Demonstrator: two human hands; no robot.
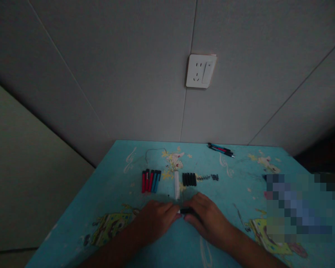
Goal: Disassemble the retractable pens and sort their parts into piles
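Note:
My left hand (158, 219) and my right hand (208, 219) meet low over the table, fingers of both closed in a pinch. Between them is a short black pen part (186, 211), gripped by my right fingers. A small white end shows at my left fingertips, against the black part; it looks like a pen refill, mostly hidden by the hand. Just beyond the hands lie several thin white refills (176, 185) side by side. Right of them is a row of black pen grips (189, 179); to the left are several red and blue pen barrels (150, 181).
Small dark springs (203, 178) and a cluster of tiny black pieces (214, 177) lie right of the grips. Several whole pens (220, 149) rest near the wall. A blurred-out object (298, 208) is at the right. The wall carries a socket (201, 71).

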